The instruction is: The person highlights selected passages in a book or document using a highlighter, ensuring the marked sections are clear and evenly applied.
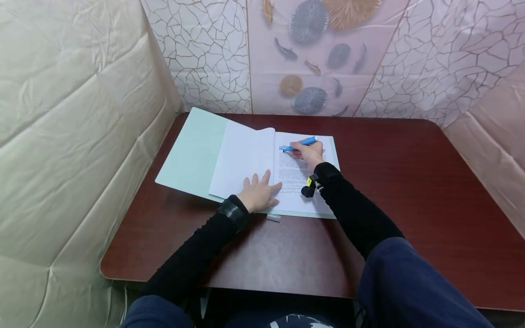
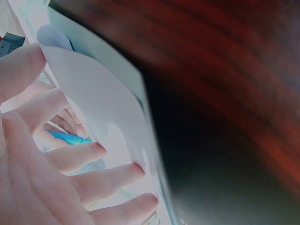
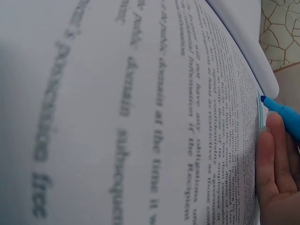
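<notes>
A blue marker (image 1: 308,140) is pinched in my right hand (image 1: 310,153), its dark tip at the top lines of the printed page (image 1: 293,175). Blue strokes show beside the tip, and in the right wrist view the uncapped marker (image 3: 287,115) points at blue lines near the page's far edge. My left hand (image 1: 258,195) rests with fingers spread over the inner lower part of the open pages. Those sheets lie in a pale green folder (image 1: 194,150), opened out flat. The left wrist view shows the fingers (image 2: 110,180) straight against the white paper.
The folder lies on a dark red-brown table (image 1: 410,182), its left cover reaching near the table's left edge. A small pale piece (image 1: 273,217) sits at the folder's lower edge. A padded cream panel (image 1: 74,136) stands at left, and a patterned wall covering (image 1: 213,54) is behind.
</notes>
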`<state>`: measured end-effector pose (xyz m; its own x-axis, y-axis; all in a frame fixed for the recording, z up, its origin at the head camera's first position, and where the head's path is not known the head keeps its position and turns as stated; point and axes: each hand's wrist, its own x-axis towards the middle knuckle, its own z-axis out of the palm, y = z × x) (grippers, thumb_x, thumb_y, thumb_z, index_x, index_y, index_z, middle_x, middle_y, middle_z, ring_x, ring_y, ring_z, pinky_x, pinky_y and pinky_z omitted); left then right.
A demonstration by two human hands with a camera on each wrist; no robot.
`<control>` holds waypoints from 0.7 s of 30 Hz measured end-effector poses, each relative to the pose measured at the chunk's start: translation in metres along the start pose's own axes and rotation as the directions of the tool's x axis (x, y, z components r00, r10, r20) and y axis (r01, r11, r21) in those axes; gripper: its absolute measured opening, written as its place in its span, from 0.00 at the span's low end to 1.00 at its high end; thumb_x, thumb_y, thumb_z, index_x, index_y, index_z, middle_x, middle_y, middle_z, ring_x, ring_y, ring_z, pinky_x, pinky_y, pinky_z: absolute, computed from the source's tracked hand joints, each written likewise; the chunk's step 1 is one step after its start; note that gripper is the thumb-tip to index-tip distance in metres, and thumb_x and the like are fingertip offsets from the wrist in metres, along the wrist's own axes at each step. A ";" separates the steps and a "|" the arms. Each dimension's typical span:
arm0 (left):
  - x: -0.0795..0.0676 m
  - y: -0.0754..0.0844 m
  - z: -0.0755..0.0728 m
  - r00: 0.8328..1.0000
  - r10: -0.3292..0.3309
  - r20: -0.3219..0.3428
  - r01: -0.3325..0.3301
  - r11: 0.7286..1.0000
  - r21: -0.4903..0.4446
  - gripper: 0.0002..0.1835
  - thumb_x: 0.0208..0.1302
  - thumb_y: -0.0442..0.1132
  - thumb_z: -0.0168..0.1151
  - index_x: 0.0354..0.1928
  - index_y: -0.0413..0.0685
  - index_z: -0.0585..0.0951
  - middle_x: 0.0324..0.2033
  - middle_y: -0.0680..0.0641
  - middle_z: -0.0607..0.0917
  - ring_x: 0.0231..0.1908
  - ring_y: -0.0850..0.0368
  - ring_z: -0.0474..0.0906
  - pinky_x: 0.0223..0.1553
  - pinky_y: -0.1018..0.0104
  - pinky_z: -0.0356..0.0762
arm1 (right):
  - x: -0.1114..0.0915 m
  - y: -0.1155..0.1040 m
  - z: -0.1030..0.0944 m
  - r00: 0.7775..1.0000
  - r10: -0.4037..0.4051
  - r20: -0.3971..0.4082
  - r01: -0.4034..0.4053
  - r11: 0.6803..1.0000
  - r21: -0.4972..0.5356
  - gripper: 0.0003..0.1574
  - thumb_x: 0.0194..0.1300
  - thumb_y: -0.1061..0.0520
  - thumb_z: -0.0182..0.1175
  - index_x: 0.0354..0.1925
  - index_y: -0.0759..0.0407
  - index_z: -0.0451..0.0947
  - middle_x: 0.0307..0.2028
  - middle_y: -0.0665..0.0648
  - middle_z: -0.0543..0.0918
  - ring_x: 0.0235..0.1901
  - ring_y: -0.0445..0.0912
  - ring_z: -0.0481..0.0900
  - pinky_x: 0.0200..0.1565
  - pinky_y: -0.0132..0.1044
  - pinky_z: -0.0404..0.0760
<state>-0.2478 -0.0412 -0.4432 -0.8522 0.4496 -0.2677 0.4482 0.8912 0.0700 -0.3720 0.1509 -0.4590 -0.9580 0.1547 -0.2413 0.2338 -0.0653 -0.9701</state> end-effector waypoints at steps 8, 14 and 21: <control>-0.003 0.002 -0.005 1.000 -0.008 -0.015 0.008 1.000 0.012 0.31 0.69 0.59 0.51 0.73 0.68 0.60 0.76 0.40 0.51 0.70 0.33 0.55 0.67 0.36 0.54 | 0.000 -0.002 0.004 0.999 -0.025 -0.020 0.023 0.995 -0.097 0.14 0.58 0.53 0.69 0.38 0.57 0.76 0.36 0.55 0.86 0.42 0.49 0.87 0.49 0.39 0.83; -0.008 0.004 -0.003 1.000 -0.004 -0.023 0.005 0.999 0.034 0.31 0.69 0.59 0.51 0.72 0.68 0.62 0.75 0.41 0.53 0.68 0.34 0.58 0.66 0.38 0.56 | -0.003 0.002 0.005 0.999 -0.036 -0.028 0.032 0.990 -0.138 0.13 0.58 0.53 0.69 0.37 0.57 0.77 0.35 0.56 0.86 0.41 0.50 0.87 0.48 0.39 0.83; -0.008 0.004 -0.001 1.000 -0.001 -0.017 0.002 1.000 0.016 0.31 0.69 0.59 0.51 0.72 0.68 0.61 0.75 0.41 0.52 0.70 0.33 0.56 0.67 0.37 0.54 | -0.003 0.005 0.003 0.999 -0.045 -0.029 0.039 0.986 -0.165 0.12 0.58 0.53 0.69 0.37 0.56 0.78 0.32 0.54 0.86 0.34 0.45 0.88 0.46 0.38 0.84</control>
<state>-0.2402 -0.0414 -0.4398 -0.8572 0.4493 -0.2515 0.4510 0.8909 0.0544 -0.3681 0.1468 -0.4625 -0.9623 0.1860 -0.1984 0.2201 0.1043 -0.9699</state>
